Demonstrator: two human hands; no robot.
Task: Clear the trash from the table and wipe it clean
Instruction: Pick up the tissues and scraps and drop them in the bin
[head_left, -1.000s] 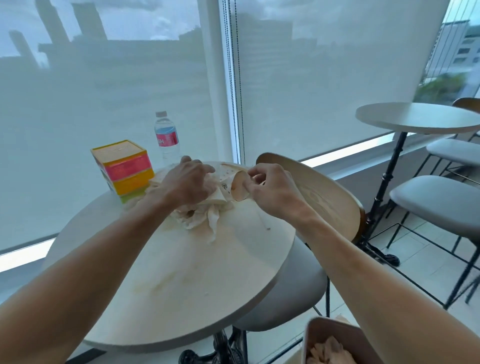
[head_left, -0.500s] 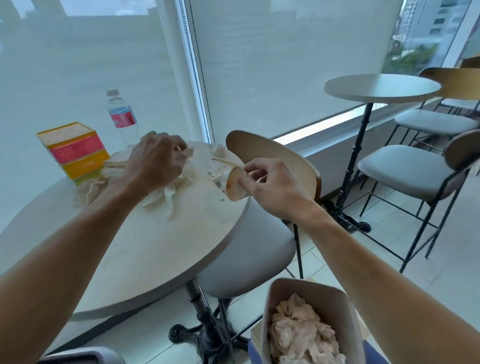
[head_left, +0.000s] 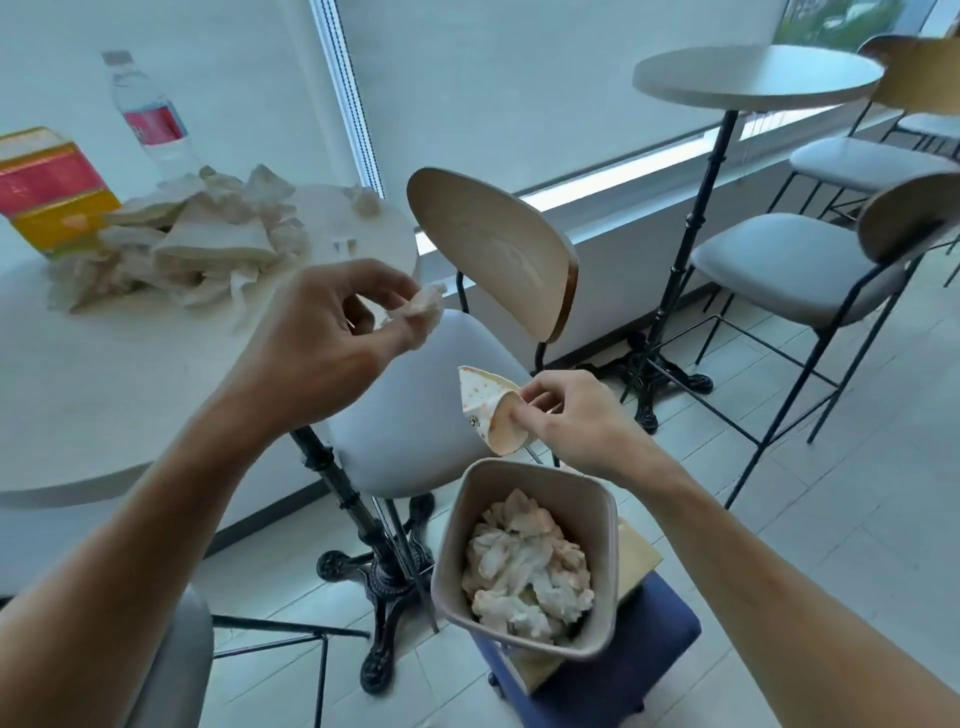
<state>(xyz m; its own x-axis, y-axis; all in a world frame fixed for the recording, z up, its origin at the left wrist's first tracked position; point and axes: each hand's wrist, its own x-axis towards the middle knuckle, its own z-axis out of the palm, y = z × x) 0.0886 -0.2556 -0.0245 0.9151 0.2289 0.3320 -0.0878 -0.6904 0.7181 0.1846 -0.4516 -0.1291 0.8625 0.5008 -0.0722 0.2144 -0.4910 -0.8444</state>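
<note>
My right hand (head_left: 576, 418) pinches a crushed paper cup (head_left: 488, 410) by its rim, just above the beige trash bin (head_left: 452, 556), which holds several crumpled tissues. My left hand (head_left: 322, 338) pinches a small crumpled tissue (head_left: 423, 312) past the round table's (head_left: 104, 395) right edge, over the chair seat. A heap of used tissues (head_left: 187, 239) lies on the table's far side, with small scraps (head_left: 363, 202) beside it.
A red and yellow box (head_left: 47, 192) and a water bottle (head_left: 150, 119) stand at the table's far left. A wooden-backed chair (head_left: 493, 254) is tucked beside the table. The bin sits on a blue stool (head_left: 623, 670). Another table (head_left: 753, 75) and chairs (head_left: 810, 260) stand to the right.
Both hands left the table and swung right toward the bin. The right hand carried the cup down over the bin; the left lifted off the tissue heap with a small tissue.
</note>
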